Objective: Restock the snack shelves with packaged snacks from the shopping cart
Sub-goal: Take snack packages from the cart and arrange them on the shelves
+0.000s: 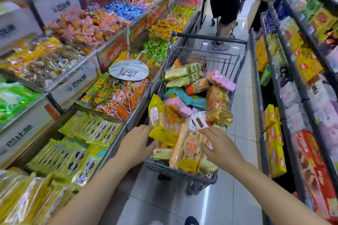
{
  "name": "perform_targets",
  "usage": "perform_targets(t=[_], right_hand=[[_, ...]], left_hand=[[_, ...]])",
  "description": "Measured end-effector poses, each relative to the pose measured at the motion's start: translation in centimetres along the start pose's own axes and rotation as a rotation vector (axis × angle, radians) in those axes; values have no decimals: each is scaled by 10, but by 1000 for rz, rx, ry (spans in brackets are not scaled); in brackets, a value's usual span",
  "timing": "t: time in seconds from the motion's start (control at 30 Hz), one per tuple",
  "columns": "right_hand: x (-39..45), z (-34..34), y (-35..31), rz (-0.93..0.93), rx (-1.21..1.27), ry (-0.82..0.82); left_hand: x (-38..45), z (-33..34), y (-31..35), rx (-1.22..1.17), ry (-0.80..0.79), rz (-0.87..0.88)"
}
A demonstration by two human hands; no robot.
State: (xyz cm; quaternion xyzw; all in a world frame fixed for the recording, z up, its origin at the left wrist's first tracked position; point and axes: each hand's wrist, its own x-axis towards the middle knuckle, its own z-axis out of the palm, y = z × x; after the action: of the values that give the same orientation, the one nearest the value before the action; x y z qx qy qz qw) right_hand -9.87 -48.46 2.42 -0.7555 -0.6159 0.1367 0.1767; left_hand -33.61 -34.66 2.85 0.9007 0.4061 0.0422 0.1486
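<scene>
Brimming shopping cart (182,171), seemingly orange-yellow snack packs (190,149)

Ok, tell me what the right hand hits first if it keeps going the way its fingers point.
Probably the orange snack pack at the cart's near end: the right hand points left and slightly forward, fingers spread just over it. Whether they touch is unclear.

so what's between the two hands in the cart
In the head view, an orange bread pack at the cart's near end lies between the left hand and right hand, partly under a yellow pack.
</scene>
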Motion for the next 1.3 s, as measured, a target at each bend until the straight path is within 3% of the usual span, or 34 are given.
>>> perform_targets(t=[0.37,0.7,0.93,1.3], right_hand=[[82,38,41,127,-1,-210],[132,74,59,272,27,-313],[137,90,65,347,42,-359],[127,72,57,309,102,-296]], left_hand=[[98,61,-41,-112,-210,-190],[170,119,-67,-360,-365,-514],[187,122,-61,-478,-356,-589],[152,69,-65,-489,-130,-504]])
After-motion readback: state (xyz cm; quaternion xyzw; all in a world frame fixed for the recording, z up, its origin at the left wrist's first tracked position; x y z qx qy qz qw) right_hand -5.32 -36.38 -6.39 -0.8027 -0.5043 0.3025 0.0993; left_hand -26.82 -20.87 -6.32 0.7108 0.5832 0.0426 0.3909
